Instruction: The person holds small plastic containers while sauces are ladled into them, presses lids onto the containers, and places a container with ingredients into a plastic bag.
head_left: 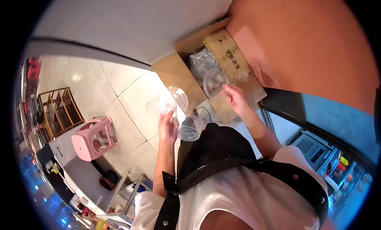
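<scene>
My left hand (168, 125) is closed on several clear round plastic containers. One with a round rim (179, 98) stands up past my fingers, and another clear plastic container (191, 128) hangs on the right, in front of my apron. Over the open cardboard box (170, 67), my right hand (235, 98) has its fingers closed at the edge of another clear round plastic piece (214, 81). Crinkled clear plastic wrapping (203, 60) fills part of the box beneath it. The box flaps are folded out, one bearing printed characters.
An orange wall (305, 43) rises behind the box, and a pale panel (135, 23) borders it at the left. On the tiled floor (127, 97) stand a pink plastic stool (85, 142) and a brown rack (59, 111). A glass-fronted cabinet (317, 150) is at the right.
</scene>
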The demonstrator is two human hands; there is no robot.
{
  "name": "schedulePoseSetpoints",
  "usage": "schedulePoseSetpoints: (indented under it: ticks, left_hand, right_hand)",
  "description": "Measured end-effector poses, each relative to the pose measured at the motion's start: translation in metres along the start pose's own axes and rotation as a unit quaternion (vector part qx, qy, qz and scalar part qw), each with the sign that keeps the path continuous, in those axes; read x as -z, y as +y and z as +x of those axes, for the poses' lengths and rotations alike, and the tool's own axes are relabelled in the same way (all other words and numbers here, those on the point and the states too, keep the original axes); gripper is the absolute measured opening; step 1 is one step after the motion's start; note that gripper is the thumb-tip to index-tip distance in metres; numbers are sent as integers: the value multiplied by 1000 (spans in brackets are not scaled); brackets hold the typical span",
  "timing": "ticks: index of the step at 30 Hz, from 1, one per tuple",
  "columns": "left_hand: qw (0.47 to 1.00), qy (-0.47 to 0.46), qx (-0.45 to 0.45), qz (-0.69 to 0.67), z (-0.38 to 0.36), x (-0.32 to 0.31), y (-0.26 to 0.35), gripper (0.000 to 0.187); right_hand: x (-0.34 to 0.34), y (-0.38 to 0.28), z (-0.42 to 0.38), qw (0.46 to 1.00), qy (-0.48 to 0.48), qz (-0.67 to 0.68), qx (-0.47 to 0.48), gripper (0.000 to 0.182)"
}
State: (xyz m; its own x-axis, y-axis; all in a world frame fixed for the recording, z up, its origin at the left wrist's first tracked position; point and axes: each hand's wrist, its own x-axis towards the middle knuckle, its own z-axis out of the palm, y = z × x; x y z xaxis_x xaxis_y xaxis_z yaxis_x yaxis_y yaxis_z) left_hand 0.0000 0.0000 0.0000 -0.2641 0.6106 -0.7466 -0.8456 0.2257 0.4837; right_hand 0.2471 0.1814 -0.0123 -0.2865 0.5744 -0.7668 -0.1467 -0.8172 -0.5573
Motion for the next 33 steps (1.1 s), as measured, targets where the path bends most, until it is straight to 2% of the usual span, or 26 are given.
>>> schedulePoseSetpoints:
  ticks: [2,3,5,7,8,10,12,14,15,18,19,20,23,25,28,30,33]
  left_hand:
    - [999,32,-29,-28,-19,18,-6,53]
    - [996,-5,-57,-73,-43,18,-21,52]
    - [989,38,-53,-135,-99,43,-48,49]
    - [973,167,-100,-121,-204,82,-26,48]
    - [960,199,-135,-146,-222,97,-37,48]
    - [964,167,-129,-164,-254,138,-62,49]
    - [946,198,-162,-197,-282,139,-81,49]
    - [941,133,-180,-254,-309,168,-98,41]
    - [924,130,-206,-296,-320,186,-112,38]
    - [901,119,-273,-317,-410,231,-146,40]
    - [886,135,-287,-338,-448,246,-161,41]
    - [863,201,-299,-354,-469,247,-167,40]
    - [788,307,-350,-403,-559,311,-237,39]
    - [738,346,-387,-431,-611,360,-297,40]
    - [655,392,-422,-489,-670,393,-363,42]
    - [613,421,-434,-509,-712,403,-383,42]
    - [575,423,-470,-519,-740,417,-412,42]
  right_hand:
    - [-11,12,11,995,-44,-72,-44,17]
    - [-9,-3,-23,991,-59,-121,-5,17]
    - [-3,19,-62,978,-79,-185,-58,16]
    - [-45,78,-115,961,-128,-205,-134,17]
    - [-48,87,-125,957,-159,-216,-112,18]
    - [-50,105,-133,938,-222,-251,-88,21]
    - [-44,123,-142,922,-253,-288,-57,19]
    - [-71,132,-167,896,-257,-362,19,17]
    - [-83,144,-181,868,-263,-415,71,15]
    - [-123,187,-220,796,-307,-507,120,12]
    - [-134,204,-239,773,-337,-525,118,11]
    - [-155,211,-236,749,-374,-538,104,11]
    - [-202,286,-312,696,-440,-562,78,11]
    - [-222,352,-362,652,-492,-573,65,13]
    - [-231,444,-447,585,-577,-570,32,13]
    - [-238,498,-500,495,-631,-595,55,16]
    - [-254,561,-569,306,-711,-601,199,21]
